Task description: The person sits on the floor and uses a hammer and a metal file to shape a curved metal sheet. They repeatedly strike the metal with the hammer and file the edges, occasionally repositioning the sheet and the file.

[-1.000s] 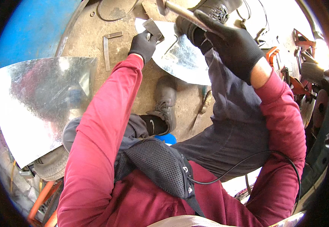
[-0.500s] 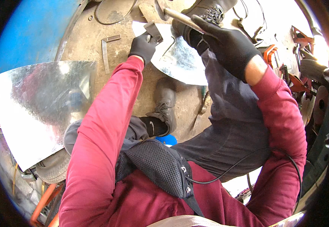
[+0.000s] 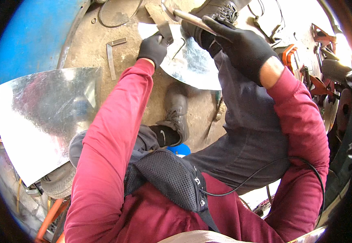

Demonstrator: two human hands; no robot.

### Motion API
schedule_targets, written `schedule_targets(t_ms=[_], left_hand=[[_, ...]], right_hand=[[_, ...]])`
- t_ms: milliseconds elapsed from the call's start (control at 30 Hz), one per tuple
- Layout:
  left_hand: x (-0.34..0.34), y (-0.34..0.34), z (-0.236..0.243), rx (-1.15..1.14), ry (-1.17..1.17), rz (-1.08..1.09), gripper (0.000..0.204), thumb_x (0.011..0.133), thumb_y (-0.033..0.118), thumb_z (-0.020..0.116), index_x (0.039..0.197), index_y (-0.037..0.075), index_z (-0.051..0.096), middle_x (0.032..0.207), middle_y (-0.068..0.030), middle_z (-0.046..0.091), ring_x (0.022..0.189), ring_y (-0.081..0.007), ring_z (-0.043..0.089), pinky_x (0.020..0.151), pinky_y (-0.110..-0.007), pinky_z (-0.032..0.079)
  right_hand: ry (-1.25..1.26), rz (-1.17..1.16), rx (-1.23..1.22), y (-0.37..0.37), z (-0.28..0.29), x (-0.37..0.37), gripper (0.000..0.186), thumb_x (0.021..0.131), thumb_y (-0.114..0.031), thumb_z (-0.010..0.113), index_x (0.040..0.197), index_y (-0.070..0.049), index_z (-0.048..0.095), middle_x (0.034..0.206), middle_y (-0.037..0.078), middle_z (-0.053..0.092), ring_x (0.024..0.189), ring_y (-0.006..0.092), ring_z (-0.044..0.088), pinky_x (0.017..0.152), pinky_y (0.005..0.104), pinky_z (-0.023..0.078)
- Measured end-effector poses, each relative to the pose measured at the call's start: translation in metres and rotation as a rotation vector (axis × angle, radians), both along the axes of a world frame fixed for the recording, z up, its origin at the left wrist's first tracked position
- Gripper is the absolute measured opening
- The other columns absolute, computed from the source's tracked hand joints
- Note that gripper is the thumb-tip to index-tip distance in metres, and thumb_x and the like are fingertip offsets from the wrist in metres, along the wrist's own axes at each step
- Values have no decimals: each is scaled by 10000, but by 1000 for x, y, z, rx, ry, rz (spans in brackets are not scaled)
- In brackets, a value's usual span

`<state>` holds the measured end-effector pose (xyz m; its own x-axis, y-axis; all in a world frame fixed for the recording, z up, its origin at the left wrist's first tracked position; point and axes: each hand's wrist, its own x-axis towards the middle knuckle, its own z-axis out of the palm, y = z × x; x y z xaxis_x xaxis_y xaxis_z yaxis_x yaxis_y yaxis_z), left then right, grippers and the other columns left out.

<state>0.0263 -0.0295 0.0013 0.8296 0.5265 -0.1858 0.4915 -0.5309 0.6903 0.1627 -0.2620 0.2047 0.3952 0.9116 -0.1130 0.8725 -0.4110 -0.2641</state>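
Observation:
My left hand (image 3: 152,50), black-gloved, grips a dark flat metal piece (image 3: 164,30) upright over a shiny metal sheet (image 3: 190,71) on the floor, which has a dark hook-shaped line or object on it. My right hand (image 3: 244,52), also gloved, is closed on a hammer by its pale handle (image 3: 192,18); the hammer's head is blurred at the top of the view, above the metal piece. My boots (image 3: 176,113) are beside the sheet, the upper one partly behind the hammer.
A second shiny sheet (image 3: 42,117) leans at left over a tyre (image 3: 56,186), by a blue panel (image 3: 22,40). A metal square (image 3: 111,60), a wooden board (image 3: 153,11) and cable loops lie on the floor. Orange-red tools and wheels (image 3: 321,85) crowd the right side.
The hammer and both hands have shifted slightly up and left in the view, with the hammer's head now blurred. The sheet under them also appears a little farther left.

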Motion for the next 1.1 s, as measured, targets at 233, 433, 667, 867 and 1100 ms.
schedule_targets(t_ms=[233,433,667,867,1100], left_hand=[[4,-5,7,-56,-40,-12,327,1003,337,671,1125,48,762,1044,-242,750,993,-440,721,852,-488,577],[12,-9,17,96,59,-110,303,1004,328,653,1066,57,773,1045,-254,741,1002,-468,702,880,-525,562],[7,-6,16,-71,-21,6,340,1017,356,680,1074,31,764,1018,-245,749,959,-423,727,823,-478,568],[24,-18,13,10,53,-83,307,992,316,644,1129,70,767,1079,-253,742,1035,-464,703,900,-502,568],[18,-9,28,-18,68,-76,334,1015,363,646,1182,93,750,1100,-247,738,1040,-470,696,888,-505,566]], right_hand=[[172,65,634,16,45,-9,540,1023,-48,633,1549,-134,543,876,120,683,739,192,652,669,342,538],[-16,7,-107,7,24,0,620,1008,-102,621,1592,-214,449,885,161,739,730,310,723,682,422,582],[244,-93,311,19,86,-16,546,1022,8,630,1552,-99,554,819,91,638,706,132,603,656,313,512],[-33,47,514,3,17,4,564,1027,-108,631,1559,-271,535,869,192,703,702,371,691,660,465,545],[55,-175,-29,-1,26,-2,602,1052,-149,634,1601,-333,469,941,231,741,694,400,710,632,454,555]])
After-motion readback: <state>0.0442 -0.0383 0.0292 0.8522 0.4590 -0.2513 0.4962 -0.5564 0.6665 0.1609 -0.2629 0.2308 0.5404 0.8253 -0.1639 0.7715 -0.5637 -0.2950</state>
